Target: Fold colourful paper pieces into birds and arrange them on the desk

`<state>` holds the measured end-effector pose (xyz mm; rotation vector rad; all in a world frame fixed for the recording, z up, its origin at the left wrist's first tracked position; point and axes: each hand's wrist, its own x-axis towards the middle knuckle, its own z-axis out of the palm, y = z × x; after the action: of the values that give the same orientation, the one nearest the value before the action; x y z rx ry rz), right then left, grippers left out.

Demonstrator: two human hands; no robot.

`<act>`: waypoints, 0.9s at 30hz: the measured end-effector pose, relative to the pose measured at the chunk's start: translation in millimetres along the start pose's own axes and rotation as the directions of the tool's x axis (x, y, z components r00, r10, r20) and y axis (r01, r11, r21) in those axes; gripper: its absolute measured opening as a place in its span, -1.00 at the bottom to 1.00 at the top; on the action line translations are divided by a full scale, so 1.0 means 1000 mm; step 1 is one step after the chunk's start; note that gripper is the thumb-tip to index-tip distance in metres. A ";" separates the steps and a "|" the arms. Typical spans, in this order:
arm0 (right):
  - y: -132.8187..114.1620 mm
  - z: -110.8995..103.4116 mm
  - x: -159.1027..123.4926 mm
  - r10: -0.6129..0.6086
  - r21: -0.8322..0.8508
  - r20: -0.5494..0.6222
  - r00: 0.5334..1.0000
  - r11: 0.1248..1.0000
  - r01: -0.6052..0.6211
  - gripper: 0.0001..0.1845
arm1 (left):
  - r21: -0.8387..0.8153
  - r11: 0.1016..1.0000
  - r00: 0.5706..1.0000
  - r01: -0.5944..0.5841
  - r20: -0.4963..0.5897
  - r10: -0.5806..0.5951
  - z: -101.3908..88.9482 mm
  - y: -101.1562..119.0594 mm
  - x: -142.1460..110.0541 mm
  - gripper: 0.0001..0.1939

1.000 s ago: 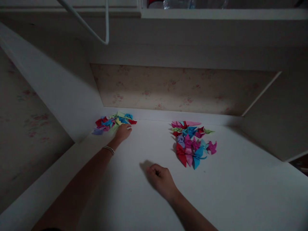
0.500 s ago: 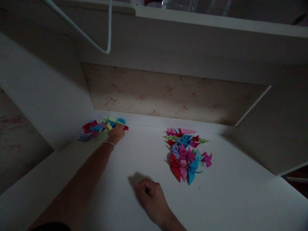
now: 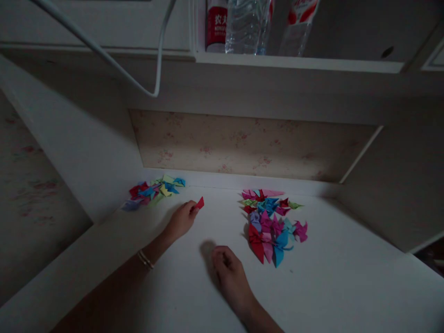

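Okay, your left hand [image 3: 182, 221] has changed state: half a second ago it was at the edge of the left pile [image 3: 150, 192], now it's off it, thumb and fingers pinching a red piece [image 3: 200, 203] of folded paper. Piece pokes out past the fingertips, on the grip's right side. Net: that one is separated from the left pile, which lies left of the pinch and farther from you. Can't tell how high it is over the table [image 3: 187, 300]. Your right hand [image 3: 229, 273] is right of the pinch and nearer you, fingers curled in, nothing visible inside; pose unchanged. Right pile [image 3: 266, 222] sits farther right, well apart from the piece, arrangement unchanged.
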<state>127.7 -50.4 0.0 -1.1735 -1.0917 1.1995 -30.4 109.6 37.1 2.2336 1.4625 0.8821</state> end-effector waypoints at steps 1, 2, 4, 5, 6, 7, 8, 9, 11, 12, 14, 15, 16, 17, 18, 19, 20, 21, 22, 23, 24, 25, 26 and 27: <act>-0.001 -0.001 0.001 0.014 0.080 -0.022 1.000 0.997 -0.012 -0.66 | -0.095 0.995 0.999 -0.023 0.020 0.025 0.000 0.008 -0.015 -0.80; -0.001 -0.001 0.001 0.032 0.162 -0.036 0.999 0.986 -0.025 -0.63 | -0.173 0.984 0.998 -0.038 0.040 0.045 0.000 0.017 -0.030 -0.80; -0.003 -0.002 0.001 0.066 0.320 -0.044 0.997 0.946 -0.048 -0.50 | -0.278 0.960 0.994 -0.043 0.080 0.068 0.000 0.034 -0.058 -0.81; -0.004 -0.002 0.001 0.075 0.384 -0.039 0.996 0.922 -0.055 -0.42 | -0.303 0.952 0.992 -0.045 0.095 0.078 -0.001 0.042 -0.070 -0.82; -0.004 -0.002 0.001 0.079 0.434 -0.029 0.996 0.899 -0.059 -0.35 | -0.319 0.946 0.990 -0.054 0.103 0.092 0.000 0.049 -0.080 -0.83; -0.004 -0.002 0.001 0.080 0.465 -0.017 0.997 0.883 -0.063 -0.31 | -0.327 0.943 0.990 -0.065 0.099 0.102 0.001 0.055 -0.088 -0.84; -0.005 -0.002 0.000 0.075 0.477 -0.012 0.997 0.877 -0.060 -0.29 | -0.336 0.939 0.990 -0.073 0.087 0.108 0.002 0.059 -0.095 -0.86; -0.005 -0.002 -0.001 0.066 0.475 -0.015 0.998 0.879 -0.051 -0.29 | -0.351 0.933 0.991 -0.078 0.071 0.109 0.004 0.061 -0.101 -0.86; -0.005 -0.003 -0.003 0.043 0.444 -0.033 0.999 0.896 -0.024 -0.38 | -0.403 0.911 0.993 -0.084 0.047 0.112 0.008 0.062 -0.108 -0.85; -0.005 -0.003 -0.004 0.027 0.425 -0.043 0.999 0.905 -0.007 -0.46 | -0.437 0.896 0.992 -0.085 0.047 0.117 0.010 0.060 -0.110 -0.84; -0.004 -0.005 -0.007 -0.004 0.381 -0.062 0.998 0.924 0.027 -0.60 | -0.494 0.865 0.988 -0.085 0.068 0.136 0.014 0.055 -0.113 -0.82; -0.004 -0.006 -0.008 -0.018 0.354 -0.070 0.997 0.934 0.042 -0.63 | -0.514 0.854 0.986 -0.080 0.085 0.143 0.015 0.053 -0.114 -0.82; -0.003 -0.007 -0.010 -0.031 0.322 -0.081 0.996 0.945 0.056 -0.64 | -0.530 0.845 0.984 -0.071 0.101 0.146 0.016 0.051 -0.114 -0.82; -0.003 -0.008 -0.011 -0.041 0.285 -0.094 0.995 0.956 0.066 -0.64 | -0.543 0.837 0.983 -0.059 0.115 0.143 0.016 0.049 -0.115 -0.82; -0.003 -0.008 -0.011 -0.048 0.247 -0.106 0.993 0.966 0.073 -0.64 | -0.559 0.828 0.983 -0.044 0.125 0.137 0.016 0.048 -0.115 -0.81; -0.003 -0.009 -0.012 -0.053 0.213 -0.120 0.991 0.974 0.077 -0.62 | -0.579 0.815 0.983 -0.024 0.135 0.124 0.015 0.048 -0.115 -0.80; -0.003 -0.009 -0.012 -0.057 0.185 -0.133 0.989 0.979 0.081 -0.61 | -0.602 0.798 0.984 0.004 0.146 0.106 0.013 0.048 -0.114 -0.78; -0.003 -0.009 -0.012 -0.058 0.165 -0.148 0.987 0.983 0.082 -0.60 | -0.627 0.778 0.985 0.038 0.157 0.078 0.012 0.048 -0.114 -0.75; -0.003 -0.009 -0.011 -0.057 0.149 -0.163 0.985 0.986 0.081 -0.59 | -0.653 0.753 0.985 0.079 0.170 0.044 0.010 0.048 -0.114 -0.71; -0.003 -0.010 -0.010 -0.056 0.134 -0.181 0.982 0.988 0.081 -0.59 | -0.680 0.722 0.982 0.126 0.187 0.005 0.009 0.049 -0.113 -0.67; -0.003 -0.011 -0.009 -0.058 0.115 -0.203 0.977 0.990 0.083 -0.59 | -0.708 0.685 0.978 0.172 0.206 -0.033 0.008 0.049 -0.113 -0.63; -0.002 -0.012 -0.008 -0.067 0.090 -0.228 0.971 0.992 0.089 -0.60 | -0.734 0.645 0.973 0.212 0.221 -0.068 0.007 0.049 -0.113 -0.59; -0.002 -0.013 -0.007 -0.082 0.064 -0.255 0.963 0.993 0.101 -0.61 | -0.757 0.607 0.968 0.243 0.233 -0.097 0.007 0.048 -0.113 -0.57; -0.001 -0.015 -0.006 -0.101 0.039 -0.282 0.954 0.992 0.117 -0.63 | -0.773 0.576 0.963 0.264 0.239 -0.120 0.008 0.048 -0.112 -0.56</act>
<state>142.0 -57.7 -0.5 -1.1831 -0.8913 0.9390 -23.4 -11.9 23.1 1.3810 0.9086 0.9910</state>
